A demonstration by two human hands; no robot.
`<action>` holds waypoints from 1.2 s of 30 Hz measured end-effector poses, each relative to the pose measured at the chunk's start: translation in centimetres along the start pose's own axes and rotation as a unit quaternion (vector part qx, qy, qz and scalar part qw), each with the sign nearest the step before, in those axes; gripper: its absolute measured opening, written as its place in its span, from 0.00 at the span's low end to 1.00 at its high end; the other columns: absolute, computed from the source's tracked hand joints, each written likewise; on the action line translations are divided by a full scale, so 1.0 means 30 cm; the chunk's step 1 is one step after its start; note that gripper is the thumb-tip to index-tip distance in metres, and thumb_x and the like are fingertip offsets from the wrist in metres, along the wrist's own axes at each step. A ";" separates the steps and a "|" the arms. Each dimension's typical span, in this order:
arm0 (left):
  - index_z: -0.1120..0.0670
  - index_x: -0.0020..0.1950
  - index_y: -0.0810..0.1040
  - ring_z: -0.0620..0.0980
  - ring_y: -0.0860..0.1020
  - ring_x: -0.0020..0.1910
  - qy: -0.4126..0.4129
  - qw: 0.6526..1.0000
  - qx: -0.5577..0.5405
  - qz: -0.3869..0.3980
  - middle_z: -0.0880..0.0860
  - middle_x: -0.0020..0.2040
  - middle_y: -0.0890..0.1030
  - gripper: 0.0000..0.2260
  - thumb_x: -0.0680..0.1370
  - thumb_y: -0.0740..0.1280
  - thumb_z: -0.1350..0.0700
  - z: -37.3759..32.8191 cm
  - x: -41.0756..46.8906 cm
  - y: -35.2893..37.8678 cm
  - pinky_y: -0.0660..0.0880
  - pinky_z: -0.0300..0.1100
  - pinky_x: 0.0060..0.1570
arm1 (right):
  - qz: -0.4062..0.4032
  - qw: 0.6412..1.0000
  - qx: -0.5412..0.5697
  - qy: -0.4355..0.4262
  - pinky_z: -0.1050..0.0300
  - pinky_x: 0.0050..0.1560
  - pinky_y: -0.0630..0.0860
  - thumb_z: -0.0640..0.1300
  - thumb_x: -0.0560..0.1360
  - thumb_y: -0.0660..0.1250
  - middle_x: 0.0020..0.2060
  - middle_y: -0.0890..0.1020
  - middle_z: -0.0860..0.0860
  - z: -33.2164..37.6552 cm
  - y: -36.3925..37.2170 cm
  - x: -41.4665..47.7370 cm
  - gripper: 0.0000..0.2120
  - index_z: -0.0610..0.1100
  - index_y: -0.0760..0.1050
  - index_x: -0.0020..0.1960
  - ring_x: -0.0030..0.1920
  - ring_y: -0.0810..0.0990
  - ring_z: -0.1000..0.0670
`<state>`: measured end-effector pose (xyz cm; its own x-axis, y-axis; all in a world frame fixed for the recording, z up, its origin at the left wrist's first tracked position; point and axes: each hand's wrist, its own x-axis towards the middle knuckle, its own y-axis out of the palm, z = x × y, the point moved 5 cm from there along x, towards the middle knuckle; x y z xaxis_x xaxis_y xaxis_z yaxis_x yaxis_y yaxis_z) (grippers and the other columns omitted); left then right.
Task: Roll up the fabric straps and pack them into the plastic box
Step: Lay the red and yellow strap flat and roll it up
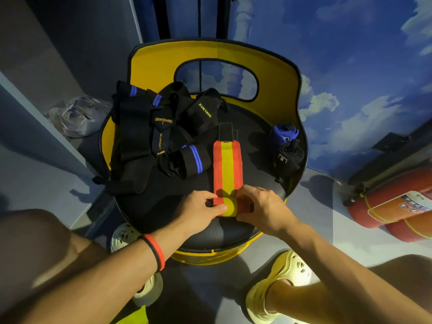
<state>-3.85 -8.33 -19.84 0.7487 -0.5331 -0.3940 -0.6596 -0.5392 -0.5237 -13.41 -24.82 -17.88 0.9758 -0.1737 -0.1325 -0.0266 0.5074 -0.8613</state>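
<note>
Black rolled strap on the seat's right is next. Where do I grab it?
Probably across the coiled body of the black rolled strap, grip squeezing its round sides so it stays wound, not the loose end trailing off it. Come from above on the near side: the blue roll lies behind it and the chair's yellow backrest wraps round its right.

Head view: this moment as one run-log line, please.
step: rolling red-yellow strap; left hand: grips it; right hand: grips it; done: blue roll, black roll on seat
</note>
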 end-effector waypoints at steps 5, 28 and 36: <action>0.45 0.62 0.82 0.43 0.78 0.54 0.002 0.998 0.050 0.035 0.42 0.51 0.81 0.23 0.68 0.82 0.53 0.002 -0.004 -0.011 0.72 0.40 0.53 | 0.041 0.999 -0.013 -0.003 0.49 0.64 0.75 0.57 0.73 0.74 0.53 0.84 0.54 -0.010 -0.010 0.004 0.22 0.52 0.78 0.65 0.52 0.81 0.50; 0.47 0.57 0.79 0.47 0.80 0.51 0.033 0.999 0.005 -0.035 0.43 0.51 0.79 0.16 0.74 0.76 0.42 -0.007 0.056 -0.019 0.79 0.45 0.50 | -0.028 0.997 -0.067 -0.022 0.52 0.53 0.79 0.54 0.72 0.77 0.59 0.72 0.51 -0.005 0.001 0.010 0.31 0.51 0.72 0.72 0.57 0.75 0.47; 0.43 0.69 0.75 0.47 0.78 0.56 0.057 0.995 0.076 0.016 0.45 0.62 0.77 0.31 0.69 0.81 0.45 0.014 0.035 -0.001 0.72 0.40 0.50 | 0.049 0.999 -0.001 0.003 0.63 0.54 0.67 0.59 0.74 0.73 0.55 0.72 0.54 -0.036 0.002 0.042 0.30 0.48 0.75 0.72 0.55 0.71 0.54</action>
<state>-3.03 -8.61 -20.56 0.7084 -0.6247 -0.3285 -0.6592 -0.4195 -0.6241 -12.43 -25.90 -18.63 0.9673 -0.1282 -0.2188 -0.1220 0.5211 -0.8447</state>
